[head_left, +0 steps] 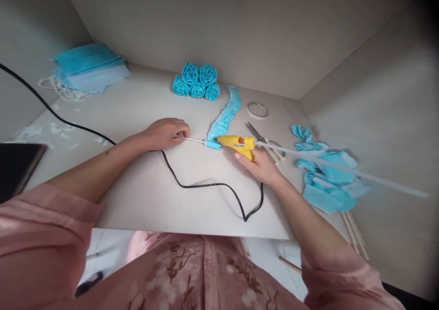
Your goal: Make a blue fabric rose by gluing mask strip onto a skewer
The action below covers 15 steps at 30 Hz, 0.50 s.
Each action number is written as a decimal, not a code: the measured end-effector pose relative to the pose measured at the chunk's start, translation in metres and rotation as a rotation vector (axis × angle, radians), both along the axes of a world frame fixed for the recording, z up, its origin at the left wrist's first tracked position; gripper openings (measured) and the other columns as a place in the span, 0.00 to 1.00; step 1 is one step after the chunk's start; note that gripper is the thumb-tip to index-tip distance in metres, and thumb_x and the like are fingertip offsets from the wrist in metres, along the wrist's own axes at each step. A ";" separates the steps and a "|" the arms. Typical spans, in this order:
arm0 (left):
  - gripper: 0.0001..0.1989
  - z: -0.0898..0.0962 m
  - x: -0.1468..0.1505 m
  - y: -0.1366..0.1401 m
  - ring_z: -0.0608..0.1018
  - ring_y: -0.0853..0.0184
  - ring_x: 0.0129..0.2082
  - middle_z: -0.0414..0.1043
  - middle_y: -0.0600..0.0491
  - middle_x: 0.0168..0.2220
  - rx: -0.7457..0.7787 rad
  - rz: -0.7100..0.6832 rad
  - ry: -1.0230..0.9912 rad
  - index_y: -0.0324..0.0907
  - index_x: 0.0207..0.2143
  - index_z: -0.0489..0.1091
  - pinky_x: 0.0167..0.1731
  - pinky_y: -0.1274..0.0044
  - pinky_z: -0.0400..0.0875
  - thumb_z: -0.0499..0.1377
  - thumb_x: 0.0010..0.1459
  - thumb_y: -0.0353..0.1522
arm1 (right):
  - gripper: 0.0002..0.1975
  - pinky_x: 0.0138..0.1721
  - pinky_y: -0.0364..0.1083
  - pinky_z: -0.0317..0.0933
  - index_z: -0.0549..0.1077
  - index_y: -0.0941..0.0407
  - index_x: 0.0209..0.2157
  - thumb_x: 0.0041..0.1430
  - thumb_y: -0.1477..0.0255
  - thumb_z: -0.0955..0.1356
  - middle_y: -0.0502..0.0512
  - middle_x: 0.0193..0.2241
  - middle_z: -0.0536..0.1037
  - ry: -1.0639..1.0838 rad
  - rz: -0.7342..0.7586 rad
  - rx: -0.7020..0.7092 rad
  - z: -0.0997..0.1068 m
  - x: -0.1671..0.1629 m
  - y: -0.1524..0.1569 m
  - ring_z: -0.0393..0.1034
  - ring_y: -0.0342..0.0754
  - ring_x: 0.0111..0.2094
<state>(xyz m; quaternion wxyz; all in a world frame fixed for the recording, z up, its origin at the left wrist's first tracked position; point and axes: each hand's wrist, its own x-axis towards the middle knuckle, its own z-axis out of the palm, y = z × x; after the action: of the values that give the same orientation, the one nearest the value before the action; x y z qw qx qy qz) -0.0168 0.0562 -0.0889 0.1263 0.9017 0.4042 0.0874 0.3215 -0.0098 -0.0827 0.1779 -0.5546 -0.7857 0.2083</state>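
My left hand point(168, 133) pinches a thin pale stick point(195, 140). The stick's far end is wrapped in the rolled end of a gathered blue strip point(224, 115), which stretches away toward the back of the table. My right hand point(259, 163) grips a yellow hot glue gun point(240, 146) by its handle. The nozzle points left and is at the rolled blue end; whether it touches cannot be made out. From the gun's rear a long clear glue stick point(343, 167) sticks out to the right.
Several rolled blue rosettes point(197, 82) are stacked at the back. Face masks point(91, 67) lie at the back left. Scissors point(264, 141) and a tape roll point(257, 110) sit near my right hand, with blue scraps point(331, 177) farther right. A black cord point(202, 185) crosses the table.
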 end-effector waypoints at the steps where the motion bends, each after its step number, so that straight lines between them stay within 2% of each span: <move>1: 0.11 0.000 0.000 0.000 0.76 0.63 0.39 0.76 0.52 0.40 0.002 -0.001 -0.001 0.43 0.38 0.73 0.41 0.75 0.65 0.51 0.59 0.32 | 0.21 0.27 0.47 0.55 0.66 0.53 0.28 0.62 0.50 0.63 0.53 0.21 0.70 0.018 -0.012 0.003 0.000 0.001 0.000 0.66 0.50 0.24; 6: 0.11 -0.001 0.000 0.000 0.76 0.64 0.39 0.76 0.51 0.40 0.010 -0.004 -0.004 0.43 0.38 0.72 0.40 0.75 0.65 0.51 0.60 0.32 | 0.23 0.27 0.47 0.56 0.68 0.53 0.29 0.62 0.47 0.62 0.52 0.20 0.71 0.083 -0.010 0.004 0.001 0.001 -0.001 0.66 0.50 0.24; 10: 0.11 -0.001 0.000 0.000 0.76 0.64 0.39 0.76 0.52 0.39 0.012 0.005 -0.008 0.43 0.38 0.73 0.40 0.75 0.65 0.51 0.60 0.32 | 0.25 0.26 0.46 0.51 0.62 0.53 0.23 0.61 0.47 0.62 0.53 0.20 0.69 -0.008 0.018 0.031 0.000 -0.002 0.000 0.63 0.48 0.23; 15: 0.10 -0.001 0.000 0.001 0.76 0.65 0.38 0.76 0.52 0.39 0.007 0.006 -0.013 0.43 0.38 0.73 0.40 0.76 0.65 0.52 0.59 0.32 | 0.22 0.27 0.46 0.52 0.65 0.53 0.25 0.63 0.51 0.62 0.53 0.21 0.70 -0.072 0.026 0.039 -0.001 -0.004 0.001 0.64 0.48 0.24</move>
<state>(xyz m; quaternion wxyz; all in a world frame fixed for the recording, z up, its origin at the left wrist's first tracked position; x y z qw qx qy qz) -0.0172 0.0569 -0.0898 0.1254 0.9004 0.4055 0.0952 0.3174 -0.0090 -0.0833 0.1575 -0.5479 -0.8027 0.1751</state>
